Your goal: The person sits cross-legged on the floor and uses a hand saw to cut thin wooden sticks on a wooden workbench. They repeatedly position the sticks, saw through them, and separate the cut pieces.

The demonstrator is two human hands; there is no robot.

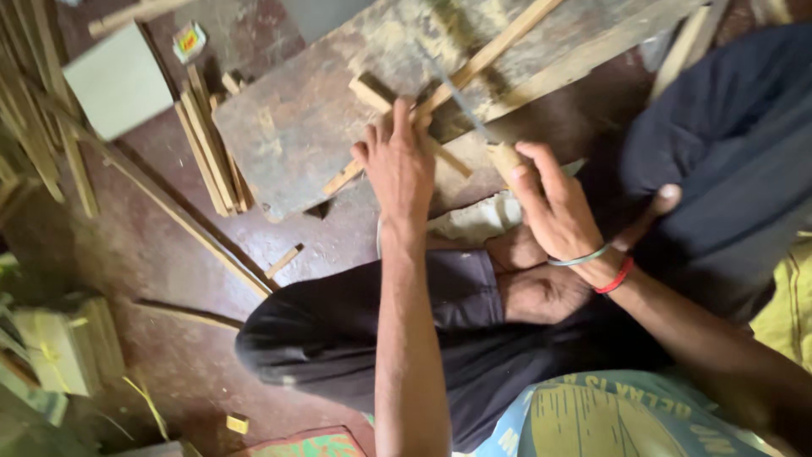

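Around you the reddish-brown floor [169, 245] is littered with wood: a bundle of thin strips [211, 144] lies just beside the left edge of the worn wooden board [296, 127], a pale square panel [118, 80] sits farther up and to the left, and a small colourful packet [189, 41] lies near it. A short offcut [283, 261] rests on the floor below the board, and a small yellow block [238, 423] lies near the bottom edge. Your bent knee in dark trousers [355, 322] fills the space between you and the board, and your other leg [727, 152] rises dark on the right, hiding the board's far corner. On the board, a long wooden strip [482, 59] runs diagonally from the upper right down to the board's lower edge. Your left hand [399, 165] is pressed down flat on that strip, fingers spread forward, arm reaching straight out over your knee. Your right hand [550, 203] is clenched around the pale wooden handle of a small saw [505, 156], whose thin blade [457, 97] slants up across the strip just beside your left fingertips. Your right wrist, with two bangles [602, 264], is bent inward above your knee.
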